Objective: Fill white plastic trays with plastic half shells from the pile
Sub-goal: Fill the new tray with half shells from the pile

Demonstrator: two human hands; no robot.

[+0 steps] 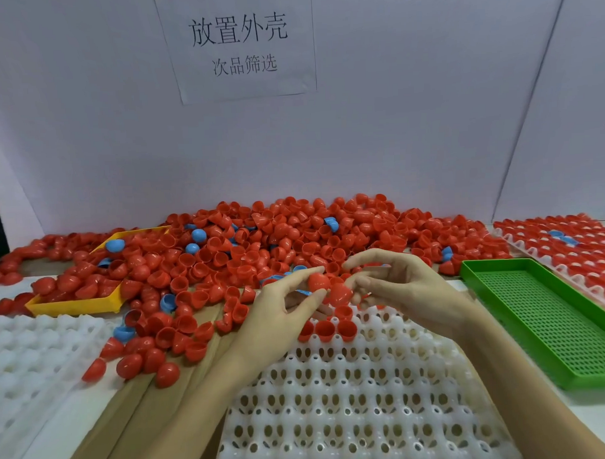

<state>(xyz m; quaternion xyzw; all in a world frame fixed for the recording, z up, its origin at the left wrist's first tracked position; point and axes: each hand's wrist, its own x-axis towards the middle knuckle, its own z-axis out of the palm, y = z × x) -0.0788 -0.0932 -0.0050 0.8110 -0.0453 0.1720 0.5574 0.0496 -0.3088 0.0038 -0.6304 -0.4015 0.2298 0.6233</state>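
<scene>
We note both hands working over the far edge of the white tray (351,399), which lies at the near middle of the worktop (105,404). The left hand (280,316) pinches one red half shell (318,281) between thumb and forefinger. The right hand (399,287) holds a second red shell (341,294) at its fingertips (356,297), with the remaining fingers spread loosely above. The two shells touch each other, just above the tray's far row.

Key relation: the open sockets lie directly below and toward us from both held shells. Only the far row is started, with three or so seated shells (327,329), cups facing up; another sits just behind them. The next free socket appears to be beside these, to the right, so we judge the right hand the nearer one for it. The held shells show their domed sides; which way their rims face we cannot tell, so each may need turning before it drops in.

Appearance: shells are glossy, thin-walled, egg-like halves, mostly red. The pile (260,244) spreads across the far half of the worktop, with a few blue shells (199,235) mixed in.

Also present: a yellow tray (74,306) half buried at the left, a green mesh tray (551,320) at the right, a filled tray (569,247) at the far right corner, spare white trays (31,359) at the near left.

Progress, judged: barely begun.
</scene>
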